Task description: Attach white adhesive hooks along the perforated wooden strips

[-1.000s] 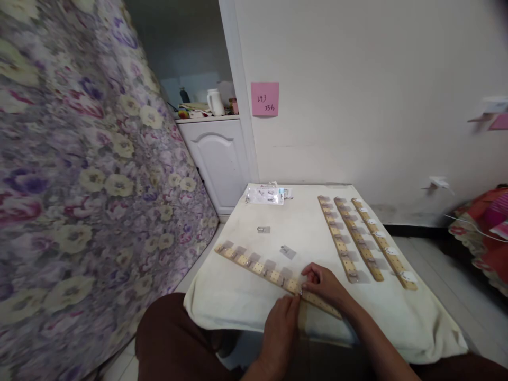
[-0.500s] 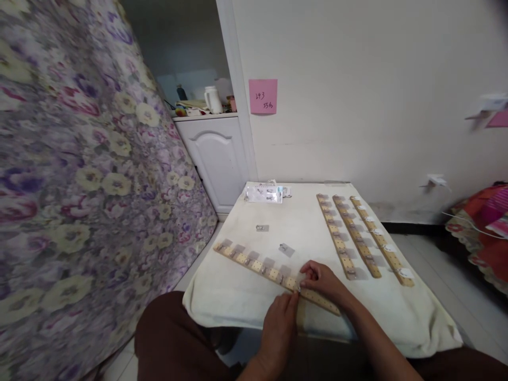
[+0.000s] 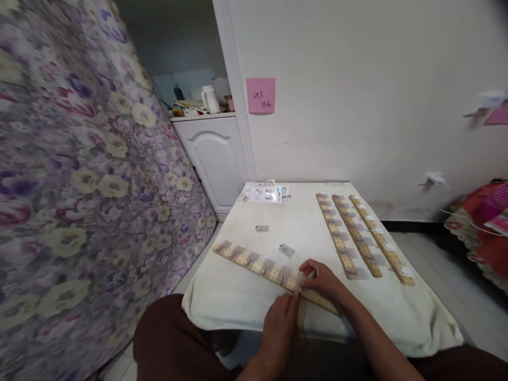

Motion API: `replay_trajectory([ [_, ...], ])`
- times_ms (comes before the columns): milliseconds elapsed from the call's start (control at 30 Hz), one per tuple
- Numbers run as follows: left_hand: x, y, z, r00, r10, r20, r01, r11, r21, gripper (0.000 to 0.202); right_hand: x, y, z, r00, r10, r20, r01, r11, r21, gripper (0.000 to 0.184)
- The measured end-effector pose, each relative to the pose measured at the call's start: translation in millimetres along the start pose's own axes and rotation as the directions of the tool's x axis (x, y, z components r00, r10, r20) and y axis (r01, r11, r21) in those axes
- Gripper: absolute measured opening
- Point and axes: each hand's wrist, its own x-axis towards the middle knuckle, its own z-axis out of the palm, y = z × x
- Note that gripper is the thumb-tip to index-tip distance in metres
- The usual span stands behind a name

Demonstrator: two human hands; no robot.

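A wooden strip (image 3: 257, 266) with rows of small holes lies slanting across the near part of the table. Several metal hooks on clear square plates sit along it. My right hand (image 3: 322, 279) is closed over its right part, thumb and fingertips pinching a small metal hook (image 3: 300, 290) there. From the near side, my left hand (image 3: 281, 321) grips the strip's edge beside that hook, its fingers pressed together. Beyond the strip lie two loose hooks on clear plates: one hook (image 3: 286, 249) close to it, another hook (image 3: 261, 228) farther off.
Three more wooden strips (image 3: 337, 237) with hooks lie on the right of the cloth-covered table (image 3: 238, 301). Clear packaging (image 3: 262, 193) rests at the far left edge. A floral curtain (image 3: 87, 185) hangs on the left, and a wall (image 3: 337, 106) stands behind.
Both hands stay at the same hook on the strip, with only slight finger movement. The view has shifted a little.
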Motion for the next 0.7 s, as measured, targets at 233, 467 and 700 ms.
replay_trajectory([
  [233, 0, -5, -5.6, 0.999, -0.016, 0.043, 0.02, 0.994, -0.109, 0.056, -4, 0, 0, 0.998, -0.049, -0.028, 0.049, 0.999, 0.013, 0.034],
  [467, -6, -8, -3.8, 1.0, -0.014, 0.013, 0.017, 0.977, -0.213, 0.064, -7, 2, -4, 0.998, -0.048, -0.034, 0.051, 0.993, 0.103, 0.024],
  [700, -8, -17, 2.7, 0.993, 0.034, -0.11, -0.067, 0.946, -0.316, 0.052, 7, 2, -13, 1.0, 0.013, -0.029, -0.01, 0.994, 0.11, 0.018],
])
